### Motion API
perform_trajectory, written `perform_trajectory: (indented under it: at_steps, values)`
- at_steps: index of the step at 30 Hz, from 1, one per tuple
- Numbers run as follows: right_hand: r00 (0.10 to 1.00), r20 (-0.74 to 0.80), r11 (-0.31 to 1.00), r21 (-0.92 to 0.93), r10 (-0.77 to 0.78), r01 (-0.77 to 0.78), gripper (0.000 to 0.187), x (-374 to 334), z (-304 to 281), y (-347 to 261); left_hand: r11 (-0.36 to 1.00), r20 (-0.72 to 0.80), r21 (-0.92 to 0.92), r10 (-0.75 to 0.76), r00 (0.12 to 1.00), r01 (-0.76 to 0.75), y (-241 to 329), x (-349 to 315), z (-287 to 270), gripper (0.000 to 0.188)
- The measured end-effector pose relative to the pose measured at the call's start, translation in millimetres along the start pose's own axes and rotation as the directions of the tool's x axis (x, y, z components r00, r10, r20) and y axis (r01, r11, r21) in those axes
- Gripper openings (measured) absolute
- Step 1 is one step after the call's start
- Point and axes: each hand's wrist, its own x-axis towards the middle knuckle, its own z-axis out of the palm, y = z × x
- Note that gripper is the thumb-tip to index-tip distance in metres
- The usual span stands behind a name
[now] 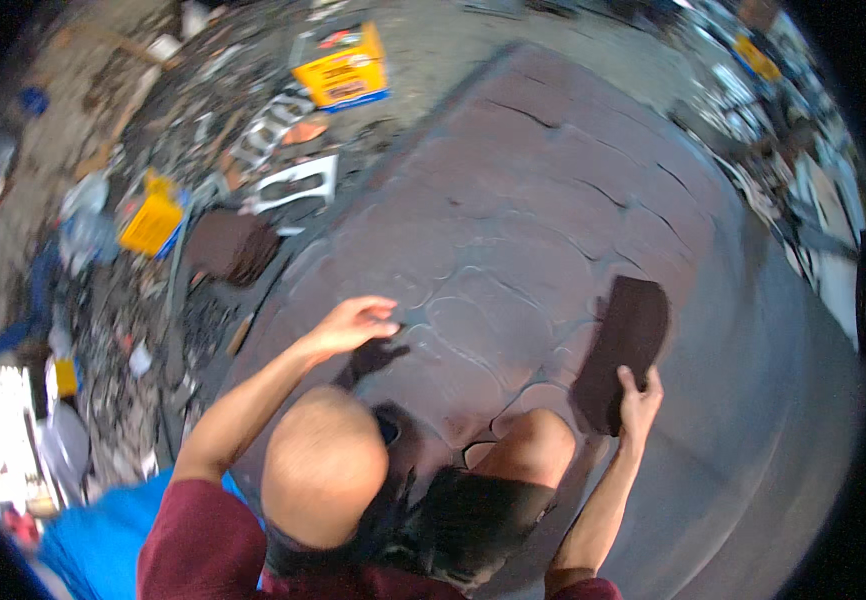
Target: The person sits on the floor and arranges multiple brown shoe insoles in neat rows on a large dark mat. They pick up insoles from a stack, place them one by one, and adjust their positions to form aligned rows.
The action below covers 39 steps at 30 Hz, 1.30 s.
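Two bare knees are rising at the near edge as a person in maroon sleeves is working low to the ground. The right hand is gripping a dark brown piece, long and round-cornered, its thumb lying on top near the closer end; whether the piece is resting or hanging clear is not showing. That one-ended hold could be inviting trouble: with the weight lying beyond the fingers, the far end could be sagging or twisting loose. The left hand is hovering empty, thumb and fingers parted, and offering no support. Beneath both, a broad brown sheet is bearing curved outlines and dark slits — a loose edge there could be snagging a dragged piece.

Farther left, a stack of brown pieces is sitting close to loose scraps, where a careless nudge could be scattering it. Beyond, a white cut-out frame and a yellow box are lying amid the clutter.
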Motion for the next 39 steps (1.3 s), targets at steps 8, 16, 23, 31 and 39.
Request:
perform_trajectory:
  at_steps: [8,16,23,31,39]
  values:
    - [0.932,0.166,0.816,0.451,0.322,-0.362,0.063,-67,84,26,0.755,0.534,-0.583,0.078,0.842,0.300,-17,61,114,0.103]
    - [0.992,-0.085,0.978,-0.180,0.093,-0.107,0.066,-205,106,-21,0.714,0.581,-0.662,0.296,0.758,0.228,9,-2,196,0.087]
    - [0.902,-0.430,0.942,-0.284,0.043,-0.180,0.057,-333,71,-64,0.820,0.828,-0.544,0.489,0.276,0.178,31,-62,243,0.084]
    - [0.320,-0.943,0.907,-0.057,0.088,-0.417,0.034,-500,-40,-22,0.901,0.627,-0.423,0.366,0.687,-0.094,-26,-16,262,0.089]
    - [0.177,-0.980,0.938,-0.148,-0.096,-0.314,0.037,-573,-18,11,0.375,0.959,-0.026,0.270,0.083,-0.926,61,-75,319,0.094]
